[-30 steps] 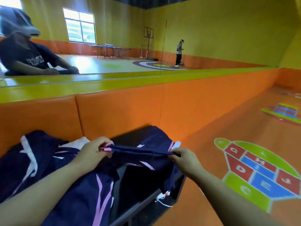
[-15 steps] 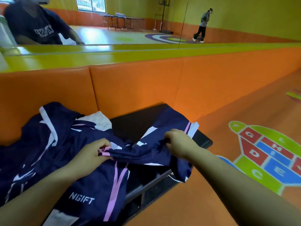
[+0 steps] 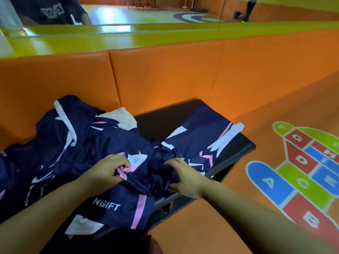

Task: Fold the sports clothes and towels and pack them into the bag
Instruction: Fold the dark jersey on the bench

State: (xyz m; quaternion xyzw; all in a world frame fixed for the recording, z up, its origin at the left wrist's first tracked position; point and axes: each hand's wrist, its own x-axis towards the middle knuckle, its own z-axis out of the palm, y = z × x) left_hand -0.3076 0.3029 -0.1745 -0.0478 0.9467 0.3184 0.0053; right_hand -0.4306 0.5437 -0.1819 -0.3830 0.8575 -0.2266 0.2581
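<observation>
Shorts (image 3: pixel 198 136) now down on bench (image 3: pixel 165 120), no longer pulled taut in air. L hand (image 3: pixel 110 169) pinches pink trim (image 3: pixel 124 171), R hand (image 3: pixel 185 180) pinches cloth. Fold not begun; bag not in view.

"NGIFT" on the navy garment (image 3: pixel 105 206) — A–E, G, H on the floor hopscotch (image 3: pixel 300 173).

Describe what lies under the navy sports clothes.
Under the navy sports clothes a black bench shows, bare at its far right end. A white cloth peeks out behind the pile. Whatever else lies beneath the heap is covered.
</observation>
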